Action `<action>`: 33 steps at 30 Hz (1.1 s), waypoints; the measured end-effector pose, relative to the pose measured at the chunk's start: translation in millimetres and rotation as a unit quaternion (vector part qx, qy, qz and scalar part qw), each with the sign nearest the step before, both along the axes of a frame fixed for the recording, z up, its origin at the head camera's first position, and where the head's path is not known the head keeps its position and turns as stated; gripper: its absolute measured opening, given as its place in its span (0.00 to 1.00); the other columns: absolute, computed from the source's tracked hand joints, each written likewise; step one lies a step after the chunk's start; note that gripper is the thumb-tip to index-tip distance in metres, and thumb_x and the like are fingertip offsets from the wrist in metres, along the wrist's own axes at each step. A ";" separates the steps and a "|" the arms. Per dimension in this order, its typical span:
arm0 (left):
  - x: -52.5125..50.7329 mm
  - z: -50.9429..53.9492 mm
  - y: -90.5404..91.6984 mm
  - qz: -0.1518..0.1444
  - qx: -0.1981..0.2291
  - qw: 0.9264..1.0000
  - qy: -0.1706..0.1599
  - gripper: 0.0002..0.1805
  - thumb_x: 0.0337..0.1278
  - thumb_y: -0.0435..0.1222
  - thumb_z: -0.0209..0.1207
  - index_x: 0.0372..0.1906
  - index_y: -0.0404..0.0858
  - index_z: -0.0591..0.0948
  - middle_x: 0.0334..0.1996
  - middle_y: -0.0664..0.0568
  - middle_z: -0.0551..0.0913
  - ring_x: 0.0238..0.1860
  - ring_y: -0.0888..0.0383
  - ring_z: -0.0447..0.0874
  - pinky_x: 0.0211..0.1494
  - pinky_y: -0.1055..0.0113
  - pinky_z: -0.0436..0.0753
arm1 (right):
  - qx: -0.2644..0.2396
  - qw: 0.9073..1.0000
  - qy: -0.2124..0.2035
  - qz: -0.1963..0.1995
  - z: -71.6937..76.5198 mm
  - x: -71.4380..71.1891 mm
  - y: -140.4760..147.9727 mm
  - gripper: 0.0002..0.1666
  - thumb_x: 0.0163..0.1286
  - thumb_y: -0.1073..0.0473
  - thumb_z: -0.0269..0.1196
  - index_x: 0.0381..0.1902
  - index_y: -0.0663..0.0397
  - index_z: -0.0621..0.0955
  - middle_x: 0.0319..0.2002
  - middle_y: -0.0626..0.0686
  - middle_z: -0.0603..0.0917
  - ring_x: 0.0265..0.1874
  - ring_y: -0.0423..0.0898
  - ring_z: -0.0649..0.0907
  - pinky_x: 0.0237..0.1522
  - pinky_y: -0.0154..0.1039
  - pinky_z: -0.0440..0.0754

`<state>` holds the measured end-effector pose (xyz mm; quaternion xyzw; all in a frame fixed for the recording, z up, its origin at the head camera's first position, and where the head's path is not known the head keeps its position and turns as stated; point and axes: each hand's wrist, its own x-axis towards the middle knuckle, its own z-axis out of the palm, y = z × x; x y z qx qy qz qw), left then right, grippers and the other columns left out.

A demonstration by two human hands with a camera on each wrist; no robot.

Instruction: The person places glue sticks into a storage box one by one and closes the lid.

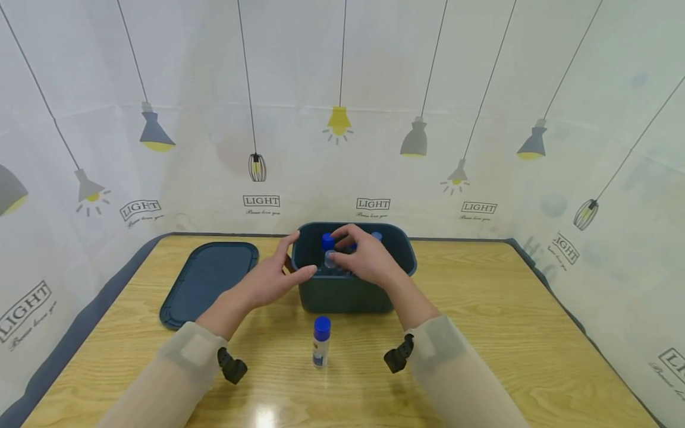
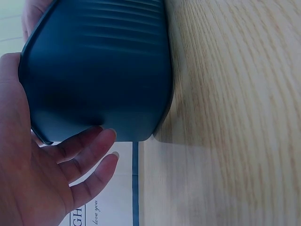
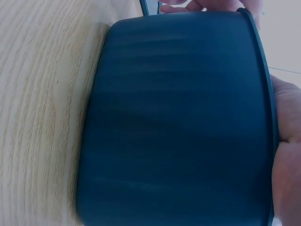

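A dark blue-green plastic bin (image 1: 348, 295) stands on the table, with several blue-capped items inside. My left hand (image 1: 270, 278) holds its left end, the thumb over the near rim and the fingers spread round the corner. In the left wrist view, the fingertips (image 2: 106, 136) touch the end wall. My right hand (image 1: 369, 255) reaches over the near rim, with thumb and fingers curled at a glue stick (image 1: 328, 241) with a blue cap. The right wrist view hides the fingertips behind the bin wall (image 3: 178, 117). Another glue stick (image 1: 321, 343) stands upright in front of the bin.
A flat dark blue lid (image 1: 214, 279) lies on the wooden table (image 1: 481, 309) left of the bin. Behind the table hangs a white cloth (image 1: 299, 77) printed with lamps, and it also encloses both sides.
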<state>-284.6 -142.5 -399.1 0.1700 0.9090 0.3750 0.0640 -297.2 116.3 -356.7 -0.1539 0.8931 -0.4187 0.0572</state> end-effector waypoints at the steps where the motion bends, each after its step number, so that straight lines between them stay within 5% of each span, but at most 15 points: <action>1: 0.1 -0.1 -0.3 0.000 0.000 1.000 -0.001 0.56 0.73 0.72 0.56 0.91 0.58 0.41 0.52 0.46 0.85 0.41 0.53 0.86 0.45 0.58 0.83 | -0.003 1.000 0.009 -0.005 -0.7 0.1 0.3 0.28 0.80 0.48 0.69 0.73 0.40 0.77 0.66 0.53 0.85 0.44 0.46 0.91 0.47 0.47 0.89; 9: -0.3 -2.1 -0.3 0.001 -0.003 1.000 -0.002 0.58 0.71 0.73 0.57 0.91 0.58 0.42 0.51 0.47 0.86 0.41 0.54 0.86 0.45 0.58 0.83 | -0.122 0.988 0.089 -0.024 -3.0 2.8 5.9 0.24 0.82 0.53 0.67 0.72 0.50 0.80 0.60 0.57 0.88 0.41 0.58 0.90 0.41 0.40 0.88; 14: -0.8 -2.2 -0.2 -0.001 0.000 1.000 -0.001 0.57 0.71 0.72 0.57 0.91 0.58 0.41 0.50 0.47 0.86 0.40 0.54 0.86 0.45 0.58 0.83 | -0.182 0.977 0.113 -0.019 4.1 8.3 10.9 0.21 0.82 0.55 0.66 0.68 0.50 0.82 0.56 0.58 0.89 0.37 0.54 0.90 0.41 0.40 0.87; 28: -1.2 -0.9 -0.1 0.002 -0.005 1.000 0.000 0.57 0.71 0.73 0.56 0.91 0.59 0.42 0.51 0.47 0.86 0.43 0.53 0.86 0.47 0.58 0.83 | -0.144 0.985 0.065 0.063 12.8 54.7 28.1 0.18 0.83 0.56 0.66 0.66 0.50 0.83 0.55 0.56 0.88 0.40 0.60 0.89 0.41 0.45 0.89; 33: -1.5 -1.2 -0.5 0.007 -0.004 1.000 -0.002 0.58 0.70 0.74 0.56 0.91 0.59 0.41 0.52 0.47 0.86 0.44 0.52 0.86 0.47 0.58 0.83 | -0.136 0.986 0.026 0.096 8.9 70.3 33.3 0.20 0.83 0.55 0.66 0.67 0.54 0.82 0.58 0.57 0.88 0.39 0.52 0.88 0.43 0.41 0.88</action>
